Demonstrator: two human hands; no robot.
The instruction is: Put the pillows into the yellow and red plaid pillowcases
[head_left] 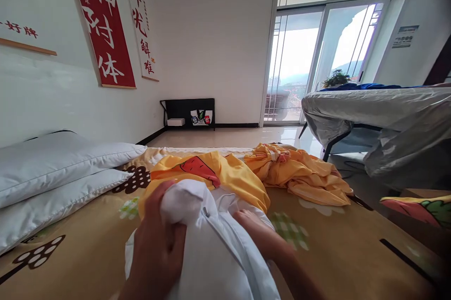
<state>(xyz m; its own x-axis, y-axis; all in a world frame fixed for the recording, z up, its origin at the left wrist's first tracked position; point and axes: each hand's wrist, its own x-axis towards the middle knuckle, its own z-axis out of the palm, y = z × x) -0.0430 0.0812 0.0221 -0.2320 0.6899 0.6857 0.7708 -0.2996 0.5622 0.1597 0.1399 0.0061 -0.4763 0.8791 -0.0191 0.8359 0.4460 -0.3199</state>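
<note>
A white pillow [211, 257] with a zipper along its side lies lengthwise in front of me, its far end bunched up. My left hand [157, 243] is closed around that far corner, thumb on the near side. Just beyond is a yellow pillowcase [241, 175] with a watermelon-slice print and a pale inner side, touching the pillow's end. On the pillow's right, my right hand [255, 227] is curled at the pale cloth of the pillowcase opening. Its fingertips are hidden in the folds.
Two white pillows [63, 164] are stacked at the left of the brown patterned bed [88, 253]. Crumpled yellow-orange bedding [299, 173] lies at the far right. Beyond stand a plastic-covered table [373, 103] and a low black rack [176, 110]. Printed cloth [419, 211] shows at the right edge.
</note>
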